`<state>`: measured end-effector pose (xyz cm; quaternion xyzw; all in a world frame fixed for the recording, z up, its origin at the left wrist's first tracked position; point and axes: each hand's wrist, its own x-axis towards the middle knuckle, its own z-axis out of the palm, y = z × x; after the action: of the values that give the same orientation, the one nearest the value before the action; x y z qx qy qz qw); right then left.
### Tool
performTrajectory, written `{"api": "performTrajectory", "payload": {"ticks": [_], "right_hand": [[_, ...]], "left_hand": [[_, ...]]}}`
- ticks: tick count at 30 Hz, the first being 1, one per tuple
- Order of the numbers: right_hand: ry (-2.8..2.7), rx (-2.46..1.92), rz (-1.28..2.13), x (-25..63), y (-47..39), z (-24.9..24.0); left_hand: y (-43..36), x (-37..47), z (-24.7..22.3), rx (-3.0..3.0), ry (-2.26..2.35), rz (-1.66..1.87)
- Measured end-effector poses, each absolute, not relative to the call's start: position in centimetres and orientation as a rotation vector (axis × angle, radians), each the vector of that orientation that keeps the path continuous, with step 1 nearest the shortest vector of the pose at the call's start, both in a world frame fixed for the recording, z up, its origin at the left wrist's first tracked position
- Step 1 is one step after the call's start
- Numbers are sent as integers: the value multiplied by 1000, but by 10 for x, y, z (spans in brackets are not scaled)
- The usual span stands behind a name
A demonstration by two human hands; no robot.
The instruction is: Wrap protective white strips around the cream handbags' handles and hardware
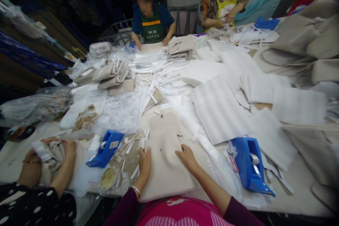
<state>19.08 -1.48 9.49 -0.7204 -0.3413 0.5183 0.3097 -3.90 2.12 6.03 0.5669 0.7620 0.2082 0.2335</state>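
Note:
A cream handbag (pixel 165 162) lies in front of me with its flap (pixel 163 124) folded back away from me. Small metal hardware shows on the flap and on the front panel. My left hand (pixel 144 164) holds the bag's left edge, thumb on top and fingers along the side. On the opposite edge my right hand (pixel 186 157) grips it with the thumb over the front. The fingers under both edges are partly hidden. Close to my left hand lie thin cream strips (pixel 128 144).
Blue tape dispensers stand on the left (pixel 107 148) and right (pixel 250 166). A round tin (pixel 109 178) sits near the front edge. White foam sheets (pixel 219 107) spread to the right. A co-worker's hands (pixel 67 148) handle fabric at left; two people work across the table.

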Motion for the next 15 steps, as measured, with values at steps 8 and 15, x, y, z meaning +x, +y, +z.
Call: {"api": "performTrajectory", "payload": {"ticks": [8,15], "right_hand": [[-972,-2070,1144,182,4,79],[-839,-1834,1126,183,-12,68]], "left_hand": [[25,-28,71,1511,2144,457],[20,-30,65,1595,2128,471]]}}
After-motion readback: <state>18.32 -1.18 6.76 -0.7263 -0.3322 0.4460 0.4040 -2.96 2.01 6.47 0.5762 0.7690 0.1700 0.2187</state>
